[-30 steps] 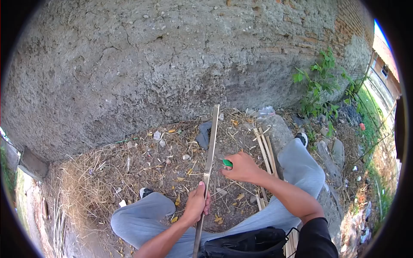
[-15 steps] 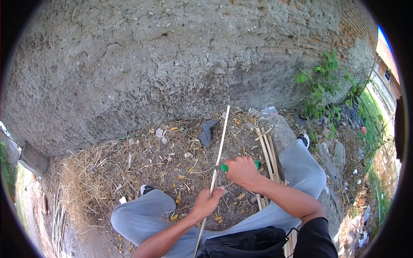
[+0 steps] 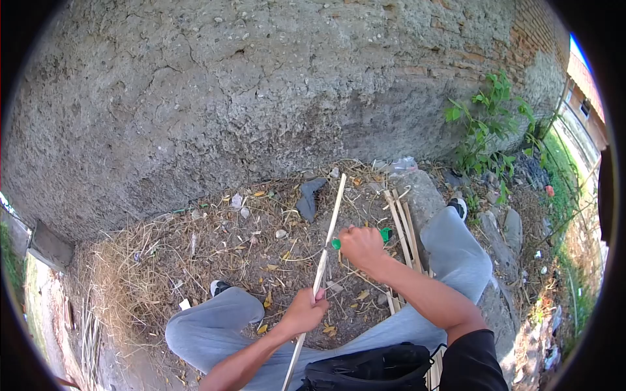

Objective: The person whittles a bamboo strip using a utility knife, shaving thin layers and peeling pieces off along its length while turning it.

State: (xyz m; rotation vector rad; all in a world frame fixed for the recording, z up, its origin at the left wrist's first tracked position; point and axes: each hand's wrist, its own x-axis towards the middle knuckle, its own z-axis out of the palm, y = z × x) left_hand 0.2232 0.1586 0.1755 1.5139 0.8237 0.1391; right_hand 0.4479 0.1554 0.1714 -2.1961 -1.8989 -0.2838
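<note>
A long, pale strip of wood or bamboo [image 3: 334, 218] slants up from between my legs. My left hand [image 3: 304, 313] is closed around its lower part. My right hand [image 3: 364, 248] is closed on the green handle [image 3: 386, 234] of a tool, whose green shows on both sides of the fist. The tool's dark end touches or nearly touches the strip above my left hand; its blade is too small to make out.
A rough wall [image 3: 228, 111] rises in front. More strips [image 3: 405, 228] lie beside my right leg, near a stone slab [image 3: 425, 199]. Dry straw [image 3: 124, 274], leaves and a grey scrap [image 3: 308, 199] litter the ground. A black bag [image 3: 372, 370] rests at my lap, and a green plant [image 3: 486, 127] grows at right.
The strip has turned from its darker face to its pale one. My right hand has brought the tool over to the strip, and the strip's top now sits slightly lower.
</note>
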